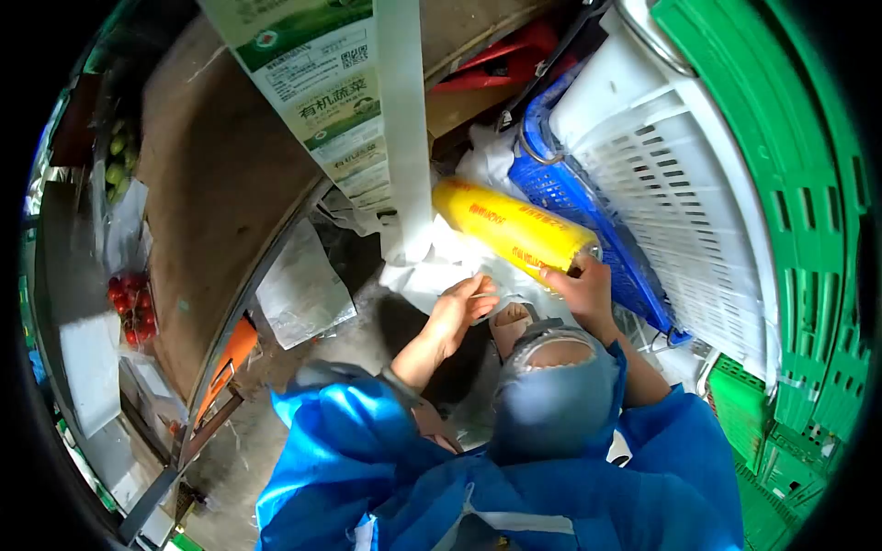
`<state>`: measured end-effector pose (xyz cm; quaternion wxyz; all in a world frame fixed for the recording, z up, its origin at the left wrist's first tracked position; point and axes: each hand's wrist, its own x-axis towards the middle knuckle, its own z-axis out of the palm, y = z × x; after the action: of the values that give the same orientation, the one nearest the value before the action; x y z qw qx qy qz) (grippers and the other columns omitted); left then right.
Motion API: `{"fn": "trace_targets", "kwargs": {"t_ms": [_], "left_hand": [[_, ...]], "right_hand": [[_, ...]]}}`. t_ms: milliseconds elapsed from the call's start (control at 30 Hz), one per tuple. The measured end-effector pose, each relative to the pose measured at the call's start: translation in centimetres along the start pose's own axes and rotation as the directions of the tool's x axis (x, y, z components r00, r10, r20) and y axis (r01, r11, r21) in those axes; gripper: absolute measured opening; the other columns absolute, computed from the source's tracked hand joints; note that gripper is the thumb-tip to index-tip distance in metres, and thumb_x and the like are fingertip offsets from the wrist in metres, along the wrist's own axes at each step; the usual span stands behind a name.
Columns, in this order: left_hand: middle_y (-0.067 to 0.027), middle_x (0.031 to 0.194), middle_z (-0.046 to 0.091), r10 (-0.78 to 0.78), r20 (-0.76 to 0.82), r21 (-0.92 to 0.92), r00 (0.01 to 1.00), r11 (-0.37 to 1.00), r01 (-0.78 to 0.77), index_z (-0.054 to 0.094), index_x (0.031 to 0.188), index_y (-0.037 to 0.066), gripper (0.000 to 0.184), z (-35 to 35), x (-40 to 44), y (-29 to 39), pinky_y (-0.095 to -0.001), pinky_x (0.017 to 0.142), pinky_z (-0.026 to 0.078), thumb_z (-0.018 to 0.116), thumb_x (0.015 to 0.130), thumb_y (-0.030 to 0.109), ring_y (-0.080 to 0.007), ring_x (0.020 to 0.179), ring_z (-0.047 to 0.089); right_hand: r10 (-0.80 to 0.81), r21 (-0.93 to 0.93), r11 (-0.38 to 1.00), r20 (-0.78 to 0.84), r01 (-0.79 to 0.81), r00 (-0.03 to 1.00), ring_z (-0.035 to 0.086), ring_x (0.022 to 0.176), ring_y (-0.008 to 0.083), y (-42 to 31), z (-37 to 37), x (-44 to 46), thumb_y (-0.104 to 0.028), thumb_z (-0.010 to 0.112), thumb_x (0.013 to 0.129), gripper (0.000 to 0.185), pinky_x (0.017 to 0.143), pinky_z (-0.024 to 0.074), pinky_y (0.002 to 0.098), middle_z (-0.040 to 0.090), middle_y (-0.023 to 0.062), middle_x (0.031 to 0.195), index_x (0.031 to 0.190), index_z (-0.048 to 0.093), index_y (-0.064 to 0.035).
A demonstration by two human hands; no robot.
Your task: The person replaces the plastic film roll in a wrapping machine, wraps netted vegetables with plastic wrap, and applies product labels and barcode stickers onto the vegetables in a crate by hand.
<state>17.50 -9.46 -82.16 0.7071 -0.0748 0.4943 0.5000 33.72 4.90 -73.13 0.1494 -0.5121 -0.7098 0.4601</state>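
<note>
A yellow roll (514,225) with red print lies slanted in the middle of the head view, above the person's knee. My right hand (583,289) grips its near right end, thumb on the yellow surface and fingers at the end of the core. To the left, my left hand (455,312) is held just below the roll, its fingers curled together; whatever they pinch is too small to make out. White crumpled plastic (418,280) lies behind my left hand. A long strip of printed green and white labels (340,110) hangs down from the top.
A brown tabletop (211,193) is at left, with packed red tomatoes (133,308) at its far side. On the right stand a blue crate (588,220), a white basket (680,184) and green crates (808,220). A clear plastic bag (303,289) lies below the table edge.
</note>
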Motion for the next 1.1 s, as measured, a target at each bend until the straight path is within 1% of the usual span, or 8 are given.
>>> {"fn": "trace_targets", "kwargs": {"t_ms": [167,200,233,300,500,667,833,1100], "left_hand": [[-0.0081,0.121,0.062,-0.06,0.356,-0.499,0.933,0.832,0.244,0.048,0.135,0.006,0.08,3.5,1.3,-0.7,-0.0383,0.101,0.045,0.046,0.09,0.072,-0.0211,0.109,0.06],[-0.0084,0.123,0.061,0.0,0.438,-0.556,0.899,0.786,0.271,0.047,0.137,0.007,0.085,4.4,0.8,-0.9,-0.04,0.102,0.044,0.044,0.087,0.076,-0.0222,0.111,0.059],[-0.0094,0.134,0.057,0.37,0.788,-0.616,0.493,0.503,0.606,0.044,0.142,0.01,0.089,3.4,3.1,-4.1,-0.0453,0.106,0.041,0.044,0.085,0.079,-0.0261,0.123,0.054],[-0.0094,0.141,0.052,0.168,0.534,-0.638,0.829,0.723,0.264,0.041,0.146,0.011,0.089,8.1,-3.5,-0.9,-0.0482,0.109,0.036,0.044,0.086,0.077,-0.0281,0.13,0.048],[-0.0108,0.143,0.051,0.097,0.565,-0.561,0.819,0.773,0.295,0.042,0.146,0.011,0.073,8.5,-8.0,0.5,-0.0498,0.111,0.035,0.05,0.093,0.061,-0.0309,0.129,0.049],[-0.0134,0.142,0.051,0.103,0.479,-0.23,0.872,0.973,0.011,0.033,0.149,0.009,0.068,4.6,-7.4,0.9,-0.0421,0.11,0.038,0.062,0.091,0.031,-0.0299,0.127,0.051],[-0.0142,0.146,0.042,0.188,0.485,0.003,0.854,0.976,-0.217,0.02,0.153,0.007,0.084,3.2,-9.7,2.3,-0.0391,0.111,0.035,0.067,0.085,0.022,-0.0276,0.133,0.043],[-0.0246,0.14,0.048,0.473,0.418,0.534,0.775,0.562,-0.631,0.015,0.153,0.003,0.081,2.8,-15.3,4.2,-0.04,0.109,0.036,0.059,0.095,0.037,-0.0356,0.13,0.05]], "right_hand": [[-0.108,-0.413,0.89,0.217,0.191,0.97,0.059,0.057,0.0112,-6.1,-2.2,-1.2,-0.019,0.081,0.072,0.027,0.053,0.0449,0.0318,0.066,0.0127,0.067,0.078,0.066,0.0026],[-0.127,-0.418,0.881,0.241,0.221,0.962,0.065,0.062,0.0347,-8.4,-2.9,-2.4,-0.026,0.078,0.071,0.032,0.055,0.0486,0.0405,0.064,0.0215,0.069,0.071,0.062,0.0024],[-0.159,-0.455,0.851,0.251,0.262,0.955,0.064,0.061,0.035,-9.7,-3.6,-3.8,-0.028,0.078,0.072,0.033,0.055,0.0482,0.0413,0.063,0.0209,0.068,0.07,0.062,0.0014],[-0.222,-0.514,0.789,0.271,0.336,0.937,0.063,0.06,0.0356,-11.6,-5.1,-7.2,-0.031,0.079,0.073,0.036,0.054,0.0474,0.0429,0.061,0.0196,0.065,0.067,0.061,-0.0006],[-0.227,-0.605,0.634,0.449,0.481,0.864,0.061,0.058,0.0291,-12.0,-5.6,-22.3,-0.02,0.074,0.079,0.019,0.051,0.0482,0.0433,0.06,0.0103,0.073,0.086,0.062,-0.0063],[-0.364,0.003,0.9,0.56,0.437,0.745,0.064,0.062,0.0281,-11.1,-3.7,-24.4,-0.009,0.074,0.078,0.018,0.054,0.0515,0.0382,0.063,0.0088,0.077,0.094,0.065,-0.0055],[-0.063,0.135,0.988,-0.061,0.071,0.996,0.064,0.097,0.0205,-12.1,-5.5,-15.7,-0.009,0.069,0.083,0.037,0.083,0.0512,0.0327,0.064,0.0103,0.109,0.118,0.059,-0.0045],[0.047,0.851,0.461,0.258,-0.25,0.965,0.048,0.125,0.0203,-8.0,1.7,-8.9,-0.014,0.06,0.093,0.057,0.107,0.0384,0.0354,0.049,0.01,0.136,0.144,0.034,-0.005]]}}
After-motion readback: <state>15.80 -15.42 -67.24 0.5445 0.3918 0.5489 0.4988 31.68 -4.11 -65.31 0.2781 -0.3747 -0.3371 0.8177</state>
